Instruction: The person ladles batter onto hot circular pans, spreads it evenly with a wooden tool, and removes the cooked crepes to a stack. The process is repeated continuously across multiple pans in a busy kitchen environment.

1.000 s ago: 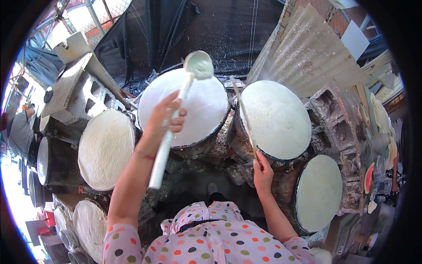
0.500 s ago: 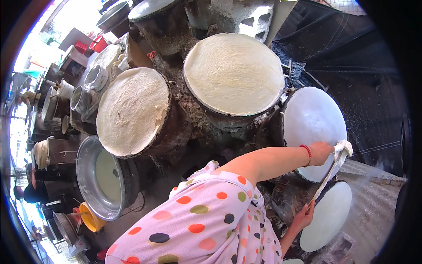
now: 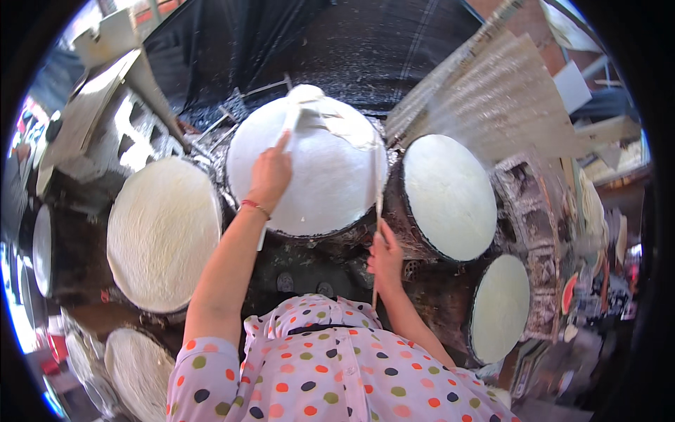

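My left hand point(image 3: 273, 170) is closed round the handle of a white ladle, whose head point(image 3: 307, 96) lies at the far part of the middle pale round griddle point(image 3: 309, 190). Creamy batter point(image 3: 355, 135) is beside the ladle on that surface, in an uneven patch. My right hand point(image 3: 385, 260) grips a thin wooden stick point(image 3: 375, 287) reaching up along the griddle's right edge, with pale material along its upper part. To the left stands a drum topped with a cream round sheet point(image 3: 162, 235); to the right, another drum top point(image 3: 446, 193) carries a pale smooth layer.
A smaller drum point(image 3: 500, 309) stands at lower right, another sheet-covered one point(image 3: 135, 373) at lower left. Concrete blocks point(image 3: 527, 232) and corrugated metal point(image 3: 478, 105) line the right. A dark tarp point(image 3: 295, 46) hangs behind; boards point(image 3: 84, 112) lean at upper left.
The view swung left and came back. The ladle, earlier raised, is now down at the middle griddle, where a creamy patch shows. My right hand and stick moved left toward that griddle.
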Action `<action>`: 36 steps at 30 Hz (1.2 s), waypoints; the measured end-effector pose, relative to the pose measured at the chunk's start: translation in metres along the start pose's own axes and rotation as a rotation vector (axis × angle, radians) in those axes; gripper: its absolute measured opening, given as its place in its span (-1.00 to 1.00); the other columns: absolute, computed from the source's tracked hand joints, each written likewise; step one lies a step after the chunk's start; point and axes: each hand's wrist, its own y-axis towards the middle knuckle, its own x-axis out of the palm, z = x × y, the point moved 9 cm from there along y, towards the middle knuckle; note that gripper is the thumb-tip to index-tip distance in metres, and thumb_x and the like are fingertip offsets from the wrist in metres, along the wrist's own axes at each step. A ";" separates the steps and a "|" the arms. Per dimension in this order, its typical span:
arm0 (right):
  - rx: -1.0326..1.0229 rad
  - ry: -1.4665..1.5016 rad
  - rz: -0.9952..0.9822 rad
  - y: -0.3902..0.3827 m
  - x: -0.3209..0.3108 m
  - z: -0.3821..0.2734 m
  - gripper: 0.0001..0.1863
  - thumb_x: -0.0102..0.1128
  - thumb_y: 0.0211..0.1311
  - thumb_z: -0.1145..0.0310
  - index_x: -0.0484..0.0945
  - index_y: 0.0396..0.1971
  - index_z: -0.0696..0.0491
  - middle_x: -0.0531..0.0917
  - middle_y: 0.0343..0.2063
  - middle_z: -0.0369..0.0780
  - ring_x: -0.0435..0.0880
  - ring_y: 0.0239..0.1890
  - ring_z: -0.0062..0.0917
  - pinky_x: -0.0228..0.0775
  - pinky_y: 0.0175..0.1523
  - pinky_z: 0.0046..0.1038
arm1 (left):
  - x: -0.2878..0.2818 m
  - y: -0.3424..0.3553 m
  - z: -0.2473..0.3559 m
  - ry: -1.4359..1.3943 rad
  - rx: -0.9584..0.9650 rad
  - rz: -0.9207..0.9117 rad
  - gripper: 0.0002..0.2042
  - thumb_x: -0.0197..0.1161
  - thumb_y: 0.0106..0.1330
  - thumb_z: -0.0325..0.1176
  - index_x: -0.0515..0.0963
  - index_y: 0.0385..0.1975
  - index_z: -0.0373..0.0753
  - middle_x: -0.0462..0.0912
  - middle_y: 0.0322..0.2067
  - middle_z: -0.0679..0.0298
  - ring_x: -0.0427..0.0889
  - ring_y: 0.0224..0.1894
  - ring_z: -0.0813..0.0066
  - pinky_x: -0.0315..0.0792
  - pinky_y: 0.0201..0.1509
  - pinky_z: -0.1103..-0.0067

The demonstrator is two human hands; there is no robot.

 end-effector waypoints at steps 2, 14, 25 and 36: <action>0.045 0.071 -0.040 -0.002 0.019 0.006 -0.59 -0.01 0.39 0.32 0.39 0.22 -0.19 0.28 -0.68 -0.46 0.13 -0.77 -0.82 -0.03 -0.73 -0.70 | -0.032 0.008 0.004 -0.055 0.087 0.183 -0.50 0.15 0.24 -0.46 0.36 0.24 -0.09 0.61 -0.43 -0.09 0.62 -0.40 -0.04 0.47 -0.28 0.26; 0.137 0.340 -0.081 0.007 0.109 0.002 -0.53 -0.04 0.40 0.29 0.28 0.29 -0.13 0.34 -0.61 -0.40 0.16 -0.76 -0.75 0.04 -0.71 -0.66 | -0.053 -0.075 0.033 -0.621 -0.224 0.035 -0.49 0.11 0.30 -0.56 0.31 0.28 -0.22 0.38 -0.63 0.40 0.26 -0.62 0.78 0.22 -0.59 0.71; 0.125 0.336 -0.131 0.016 0.141 -0.013 -0.53 -0.04 0.40 0.28 0.29 0.29 -0.11 0.34 -0.62 -0.37 0.21 -0.77 -0.73 0.11 -0.71 -0.62 | -0.045 -0.107 0.024 -0.914 -0.340 0.036 -0.51 0.08 0.42 -0.40 0.20 0.34 -0.17 0.35 -0.61 0.44 0.24 -0.73 0.80 0.15 -0.74 0.76; -0.625 -0.576 0.101 0.054 0.056 -0.064 -0.62 0.04 0.27 0.37 0.50 0.09 0.03 0.60 -0.41 -0.14 0.54 -0.44 -0.53 0.39 -0.27 -0.48 | -0.067 -0.106 0.008 -1.029 -0.384 0.128 -0.49 0.08 0.43 -0.35 0.16 0.36 -0.16 0.34 -0.61 0.45 0.25 -0.72 0.81 0.16 -0.74 0.77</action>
